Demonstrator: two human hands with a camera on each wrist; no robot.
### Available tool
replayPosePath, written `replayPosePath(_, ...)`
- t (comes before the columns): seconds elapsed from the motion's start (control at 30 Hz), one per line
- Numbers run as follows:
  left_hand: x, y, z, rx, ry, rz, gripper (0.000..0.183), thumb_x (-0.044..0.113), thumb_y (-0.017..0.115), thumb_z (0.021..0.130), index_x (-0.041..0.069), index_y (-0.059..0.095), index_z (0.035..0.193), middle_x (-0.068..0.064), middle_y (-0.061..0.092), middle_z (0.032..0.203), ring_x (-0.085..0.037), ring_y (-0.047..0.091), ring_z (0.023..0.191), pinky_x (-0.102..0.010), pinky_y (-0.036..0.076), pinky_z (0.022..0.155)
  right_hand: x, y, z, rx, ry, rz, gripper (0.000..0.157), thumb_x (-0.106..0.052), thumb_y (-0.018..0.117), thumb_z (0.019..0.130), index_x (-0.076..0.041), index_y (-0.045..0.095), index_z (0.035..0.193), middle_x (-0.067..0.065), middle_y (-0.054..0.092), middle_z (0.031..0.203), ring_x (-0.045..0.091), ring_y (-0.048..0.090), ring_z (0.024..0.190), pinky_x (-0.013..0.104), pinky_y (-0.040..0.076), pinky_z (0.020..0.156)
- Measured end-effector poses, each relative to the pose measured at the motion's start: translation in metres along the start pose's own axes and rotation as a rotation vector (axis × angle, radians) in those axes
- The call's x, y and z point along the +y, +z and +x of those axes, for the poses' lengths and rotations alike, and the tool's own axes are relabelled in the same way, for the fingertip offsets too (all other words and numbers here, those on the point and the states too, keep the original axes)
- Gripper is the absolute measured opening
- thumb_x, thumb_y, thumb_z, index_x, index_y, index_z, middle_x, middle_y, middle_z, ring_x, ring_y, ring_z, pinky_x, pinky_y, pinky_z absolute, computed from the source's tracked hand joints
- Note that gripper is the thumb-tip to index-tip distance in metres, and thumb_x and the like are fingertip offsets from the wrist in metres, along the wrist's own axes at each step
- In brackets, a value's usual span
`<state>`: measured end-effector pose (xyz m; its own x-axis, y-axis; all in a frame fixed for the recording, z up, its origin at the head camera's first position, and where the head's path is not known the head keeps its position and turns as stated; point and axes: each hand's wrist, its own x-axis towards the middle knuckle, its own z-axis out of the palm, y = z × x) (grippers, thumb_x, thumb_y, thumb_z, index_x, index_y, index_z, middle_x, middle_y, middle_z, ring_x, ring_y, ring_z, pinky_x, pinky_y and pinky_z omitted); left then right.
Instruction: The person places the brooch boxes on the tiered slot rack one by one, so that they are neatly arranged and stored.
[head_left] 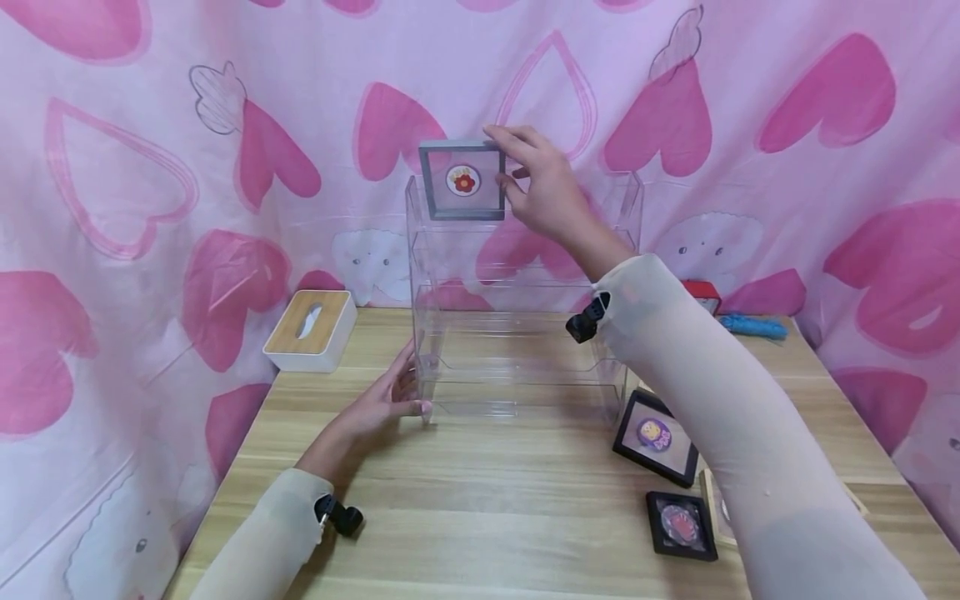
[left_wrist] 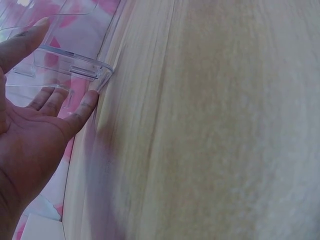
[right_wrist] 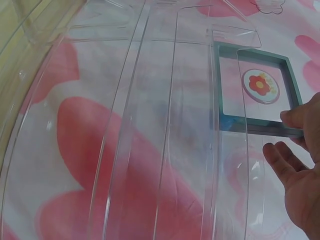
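My right hand (head_left: 542,179) pinches a grey-green square display frame (head_left: 467,214) by its right side, thumb in front. Inside its clear film sits a round badge (head_left: 463,180) with a red flower. The frame stands upright at the top left of a clear acrylic tiered rack (head_left: 517,375); in the right wrist view, the rack's clear top tier overlaps the frame's left part. Low on the rack's left side, my left hand (head_left: 382,396) touches it, thumb at the front corner. The left wrist view shows that hand's fingers (left_wrist: 82,112) extended along the rack's bottom edge.
Right of the rack lie a black frame with a purple badge (head_left: 656,437), a smaller black frame (head_left: 681,527) and a pale wooden frame (head_left: 716,508), partly behind my right sleeve. A tissue box (head_left: 315,329) stands left. A red object (head_left: 702,293) and blue bundle (head_left: 753,327) lie at back right.
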<state>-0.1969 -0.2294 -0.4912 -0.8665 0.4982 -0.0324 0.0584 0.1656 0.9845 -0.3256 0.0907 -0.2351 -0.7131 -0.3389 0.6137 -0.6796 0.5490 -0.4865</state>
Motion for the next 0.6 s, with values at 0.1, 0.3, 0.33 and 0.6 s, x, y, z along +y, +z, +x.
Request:
replayPosePath(0.1, 0.000, 0.001, 0.001, 0.006, -0.014, -0.001, 0.122, 0.003, 0.080, 0.097, 0.059, 0.002, 0.172, -0.022, 0.016, 0.185, -0.048, 0.021, 0.170, -0.062, 0.020, 0.138, 0.000, -0.005, -0.001, -0.010, 0.012, -0.021, 0.063, -0.004, 0.071, 0.105, -0.021, 0.055, 0.164, 0.008, 0.060, 0.161, 0.025, 0.059, 0.144, 0.043, 0.062, 0.114)
replayPosePath(0.3, 0.000, 0.000, 0.001, 0.015, -0.024, 0.013, 0.123, 0.004, 0.081, 0.097, 0.060, 0.001, 0.172, -0.020, 0.015, 0.186, -0.046, 0.021, 0.171, -0.060, 0.020, 0.139, 0.002, -0.018, -0.007, 0.002, 0.004, -0.087, 0.065, -0.012, 0.073, 0.105, -0.024, 0.053, 0.166, 0.007, 0.058, 0.165, 0.024, 0.055, 0.152, 0.044, 0.061, 0.115)
replayPosePath(0.33, 0.001, 0.000, 0.001, 0.014, -0.023, 0.016, 0.123, 0.004, 0.080, 0.097, 0.060, 0.000, 0.172, -0.020, 0.015, 0.185, -0.046, 0.021, 0.171, -0.060, 0.020, 0.139, 0.003, -0.021, -0.009, 0.009, -0.006, -0.088, 0.065, -0.012, 0.073, 0.105, -0.023, 0.053, 0.166, 0.007, 0.058, 0.164, 0.023, 0.055, 0.152, 0.045, 0.061, 0.115)
replayPosePath(0.6, 0.002, 0.000, 0.001, 0.017, -0.021, 0.004, 0.122, 0.003, 0.080, 0.098, 0.061, 0.003, 0.172, -0.022, 0.013, 0.186, -0.047, 0.021, 0.170, -0.062, 0.020, 0.138, 0.014, -0.056, -0.035, 0.021, -0.016, -0.132, 0.063, -0.021, 0.074, 0.105, -0.025, 0.055, 0.164, 0.010, 0.061, 0.162, 0.036, 0.068, 0.137, 0.056, 0.062, 0.112)
